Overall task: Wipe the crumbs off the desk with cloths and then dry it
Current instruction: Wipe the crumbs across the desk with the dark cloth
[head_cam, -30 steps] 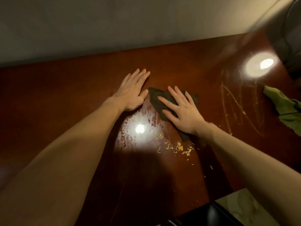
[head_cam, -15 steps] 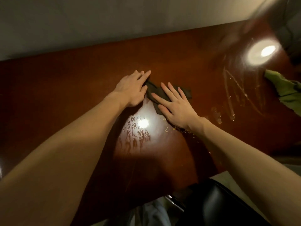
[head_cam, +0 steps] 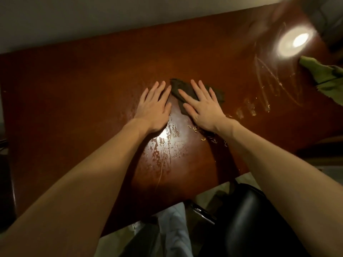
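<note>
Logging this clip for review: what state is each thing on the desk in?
right hand: fingers straight, pressing the dark cloth.
left hand: flat on the desk, holding nothing.
dark cloth: crumpled, under the right hand.
green cloth: loose at the right edge, untouched.
crumbs: scattered near the right wrist.
desk: wet, streaked.

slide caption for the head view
Right hand presses a dark crumpled cloth on the wet reddish-brown desk, pale crumbs by its wrist.
</note>
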The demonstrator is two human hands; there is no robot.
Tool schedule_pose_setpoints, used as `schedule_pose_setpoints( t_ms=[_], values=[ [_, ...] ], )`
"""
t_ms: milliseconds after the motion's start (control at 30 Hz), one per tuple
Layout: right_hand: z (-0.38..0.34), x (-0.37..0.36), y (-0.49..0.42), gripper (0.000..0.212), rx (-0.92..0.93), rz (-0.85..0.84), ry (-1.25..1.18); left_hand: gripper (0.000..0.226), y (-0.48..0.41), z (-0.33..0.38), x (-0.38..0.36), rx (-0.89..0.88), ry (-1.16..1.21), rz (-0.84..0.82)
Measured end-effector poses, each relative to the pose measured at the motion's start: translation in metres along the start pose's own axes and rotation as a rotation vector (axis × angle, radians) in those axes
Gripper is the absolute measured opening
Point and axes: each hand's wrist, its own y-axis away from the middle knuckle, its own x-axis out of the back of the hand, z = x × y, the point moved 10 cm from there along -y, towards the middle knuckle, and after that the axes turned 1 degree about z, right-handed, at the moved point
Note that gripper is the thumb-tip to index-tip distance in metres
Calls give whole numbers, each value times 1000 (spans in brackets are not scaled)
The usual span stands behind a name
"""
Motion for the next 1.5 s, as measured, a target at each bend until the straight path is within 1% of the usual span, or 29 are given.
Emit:
schedule_pose_setpoints(
  t_ms=[133, 233, 400, 500, 567, 633, 700, 800, 867, 1000, 1100, 1200, 1267, 1333, 1433, 1500],
  values=[
    [-13, -11, 31, 53, 69, -30, -9, 63, 3, 1, 0, -13, -31, 20],
    [0, -5, 12, 54, 59, -34, -25, 63, 4, 1, 1, -18, -33, 29],
    [12, 7, -24, 54, -83, 15, -86, 63, 1, 0, 0, -12, -29, 30],
    [-5, 6, -18, 53, -192, 51, -109, 63, 3, 2, 1, -8, -19, 22],
    [-25, 3, -14, 54, -216, 66, -113, 63, 4, 5, 4, -9, -12, 24],
    [-36, 2, -13, 54, -180, 82, -135, 63, 5, 7, 5, -19, -3, 31],
    [-34, 6, -17, 54, -68, 65, -158, 63, 5, 6, 6, -17, 10, 56],
    [-12, 14, -22, 61, 165, -33, -123, 66, 3, 4, 5, -12, -21, 77],
    [10, 17, -25, 65, 203, -63, -72, 64, 3, 4, 4, -4, -35, 98],
    [57, 26, -26, 55, 117, -35, -94, 62, 2, 4, 5, 18, -47, 103],
    [98, 34, -15, 52, 24, -1, -131, 62, -3, 7, 15, 42, -120, 141],
    [123, 32, 7, 51, -88, 38, -174, 53, -17, 24, 25, 4, -184, 140],
    [124, 25, 24, 51, -125, 52, -190, 52, -29, 40, 21, -53, -151, 98],
    [126, 22, 33, 50, -90, 35, -192, 56, -38, 58, 7, -97, -120, 28],
    [149, 27, 25, 50, -25, -10, -139, 58, -47, 65, -14, -36, -133, -61],
    [173, 31, 18, 51, -53, -31, -133, 58, -51, 64, -18, -6, -194, -124]
  ],
)
